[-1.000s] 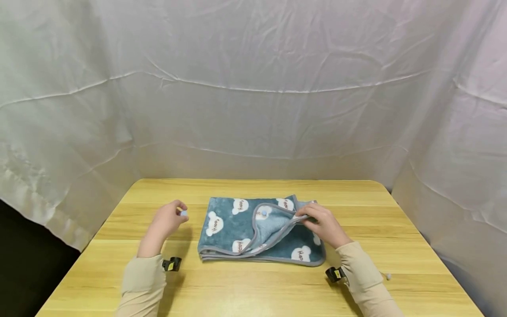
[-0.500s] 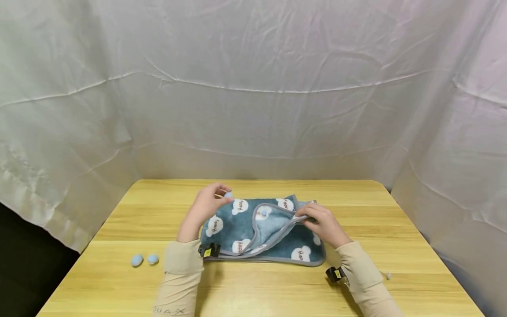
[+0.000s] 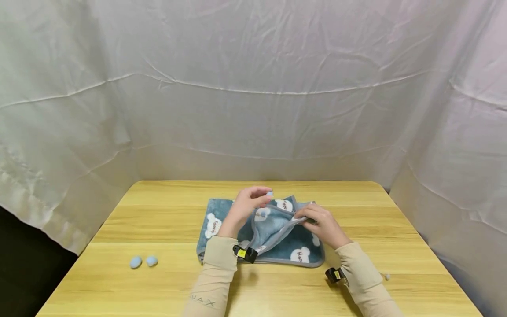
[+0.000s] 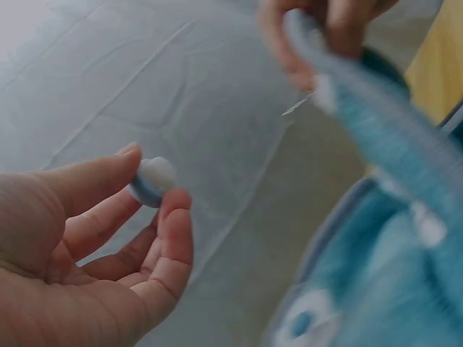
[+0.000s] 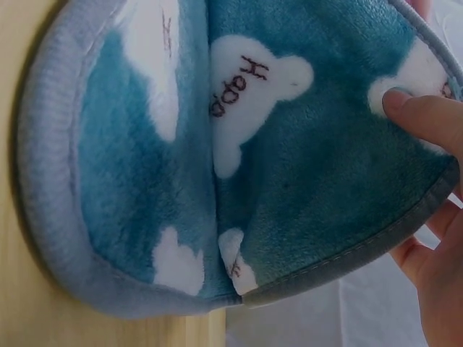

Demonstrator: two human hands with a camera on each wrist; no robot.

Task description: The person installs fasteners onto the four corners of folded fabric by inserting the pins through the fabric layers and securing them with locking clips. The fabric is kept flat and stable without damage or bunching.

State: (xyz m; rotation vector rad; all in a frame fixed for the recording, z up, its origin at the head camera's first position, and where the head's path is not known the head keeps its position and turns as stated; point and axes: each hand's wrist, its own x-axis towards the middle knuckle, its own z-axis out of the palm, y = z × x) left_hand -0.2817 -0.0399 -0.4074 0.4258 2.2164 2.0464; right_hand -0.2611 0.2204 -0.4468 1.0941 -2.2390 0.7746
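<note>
Pale cloth [image 3: 253, 123] hangs behind the surface [image 3: 285, 295], where a blanket [image 3: 273, 226] lies toward the far edge. Above it, the left hand [image 3: 246, 203] pinches a blue button [image 4: 148, 189]; the right hand [image 3: 324, 223] pinches the blanket's raised flap [image 5: 318, 181]. Best hold that steady, minding the thin pin [image 4: 296, 106] alongside.
</note>
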